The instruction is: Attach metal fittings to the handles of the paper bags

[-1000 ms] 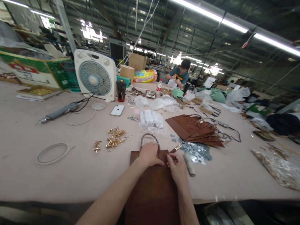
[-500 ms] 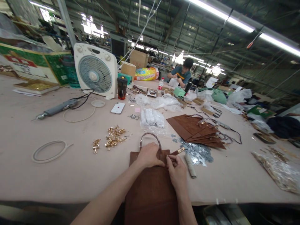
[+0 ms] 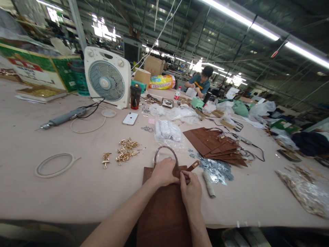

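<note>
A brown handbag (image 3: 164,209) hangs over the table's near edge, its looped handle (image 3: 166,147) standing up at the top. My left hand (image 3: 164,173) lies over the bag's upper part beside the handle, fingers closed on it and thumb pressing near the top right. Against the bag's upper right corner, my right hand (image 3: 190,188) is pinched closed. Whatever sits between its fingertips is too small to make out. A brown strap with a gold-coloured fitting (image 3: 193,166) sticks out just above those fingers.
Gold-coloured metal fittings (image 3: 126,151) lie in a pile to the left. On the right are flat metal plates (image 3: 218,169), a grey roll (image 3: 209,184) and stacked brown bag pieces (image 3: 213,144). Farther back stand a fan (image 3: 106,79) and a phone (image 3: 130,118). Another person (image 3: 200,81) sits across.
My right hand has moved slightly left and down along the bag's corner. The strap's fitting end has shifted a little left and tilts up more. My left hand stays on the bag.
</note>
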`<action>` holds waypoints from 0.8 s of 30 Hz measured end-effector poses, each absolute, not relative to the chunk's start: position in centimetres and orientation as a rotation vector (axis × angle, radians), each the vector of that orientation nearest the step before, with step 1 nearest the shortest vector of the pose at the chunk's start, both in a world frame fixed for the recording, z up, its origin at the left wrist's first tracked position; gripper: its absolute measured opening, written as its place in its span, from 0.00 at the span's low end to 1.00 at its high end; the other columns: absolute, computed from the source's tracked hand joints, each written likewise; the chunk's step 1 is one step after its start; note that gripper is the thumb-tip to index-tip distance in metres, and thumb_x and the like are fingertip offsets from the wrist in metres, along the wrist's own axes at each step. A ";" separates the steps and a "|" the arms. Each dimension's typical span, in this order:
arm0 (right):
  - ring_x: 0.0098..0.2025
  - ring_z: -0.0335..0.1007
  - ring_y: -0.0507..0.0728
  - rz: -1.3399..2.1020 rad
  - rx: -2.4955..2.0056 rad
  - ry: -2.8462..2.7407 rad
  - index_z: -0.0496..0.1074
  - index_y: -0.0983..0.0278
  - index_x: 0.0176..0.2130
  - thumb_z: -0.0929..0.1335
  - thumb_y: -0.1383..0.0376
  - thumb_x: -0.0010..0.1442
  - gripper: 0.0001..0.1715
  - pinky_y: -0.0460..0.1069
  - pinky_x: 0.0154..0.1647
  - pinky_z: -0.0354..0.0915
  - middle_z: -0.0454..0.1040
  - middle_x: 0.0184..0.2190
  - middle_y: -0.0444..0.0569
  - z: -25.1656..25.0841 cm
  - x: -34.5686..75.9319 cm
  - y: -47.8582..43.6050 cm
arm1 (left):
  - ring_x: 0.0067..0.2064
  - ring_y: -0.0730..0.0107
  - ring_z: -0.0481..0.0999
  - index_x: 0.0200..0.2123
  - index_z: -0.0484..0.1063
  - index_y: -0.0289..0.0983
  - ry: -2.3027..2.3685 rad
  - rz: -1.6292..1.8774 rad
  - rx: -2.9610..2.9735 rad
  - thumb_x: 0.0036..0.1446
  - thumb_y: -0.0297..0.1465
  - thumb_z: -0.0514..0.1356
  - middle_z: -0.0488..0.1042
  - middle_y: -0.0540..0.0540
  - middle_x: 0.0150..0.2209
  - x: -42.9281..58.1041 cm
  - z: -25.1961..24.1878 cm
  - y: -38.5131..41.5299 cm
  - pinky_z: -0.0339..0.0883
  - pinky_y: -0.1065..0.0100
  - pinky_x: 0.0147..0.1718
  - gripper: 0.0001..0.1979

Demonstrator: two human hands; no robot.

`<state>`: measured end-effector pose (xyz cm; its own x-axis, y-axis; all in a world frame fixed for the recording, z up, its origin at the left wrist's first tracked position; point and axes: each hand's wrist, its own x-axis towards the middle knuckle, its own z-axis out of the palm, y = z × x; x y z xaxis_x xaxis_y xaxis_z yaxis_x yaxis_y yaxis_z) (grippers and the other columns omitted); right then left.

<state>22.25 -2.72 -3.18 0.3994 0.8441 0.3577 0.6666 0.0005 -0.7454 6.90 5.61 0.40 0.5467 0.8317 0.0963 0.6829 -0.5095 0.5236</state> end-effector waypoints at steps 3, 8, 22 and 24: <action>0.37 0.75 0.61 0.315 -1.697 -1.283 0.81 0.61 0.40 0.68 0.48 0.65 0.21 0.54 0.41 0.70 0.79 0.38 0.52 -2.6 22.5 -3.0 | 0.47 0.49 0.77 0.40 0.72 0.39 1.209 0.509 2.333 0.46 0.53 0.72 0.75 0.42 0.44 6.9 0.3 5.6 0.71 0.58 0.44 0.28; 0.36 0.74 0.60 0.359 -1.582 -0.984 0.77 0.63 0.48 0.67 0.44 0.66 0.27 0.53 0.40 0.71 0.79 0.37 0.50 -2.1 23.2 -3.8 | 0.50 0.48 0.77 0.44 0.72 0.39 1.150 0.593 2.250 0.41 0.53 0.76 0.75 0.43 0.48 6.6 0.6 5.2 0.71 0.58 0.47 0.34; 0.51 0.78 0.65 0.736 -1.230 -0.581 0.67 0.58 0.61 0.74 0.45 0.59 0.38 0.59 0.59 0.68 0.81 0.46 0.51 -0.3 22.8 -6.9 | 0.47 0.53 0.75 0.46 0.73 0.39 1.070 0.676 2.300 0.54 0.56 0.67 0.74 0.42 0.46 7.3 1.5 3.2 0.69 0.59 0.47 0.28; 0.51 0.78 0.64 0.906 -1.070 -0.465 0.65 0.56 0.62 0.75 0.45 0.59 0.39 0.59 0.57 0.70 0.81 0.47 0.50 -0.2 22.7 -8.7 | 0.49 0.52 0.76 0.48 0.74 0.40 0.996 0.691 2.320 0.57 0.54 0.66 0.75 0.42 0.47 7.4 1.6 2.6 0.69 0.57 0.49 0.26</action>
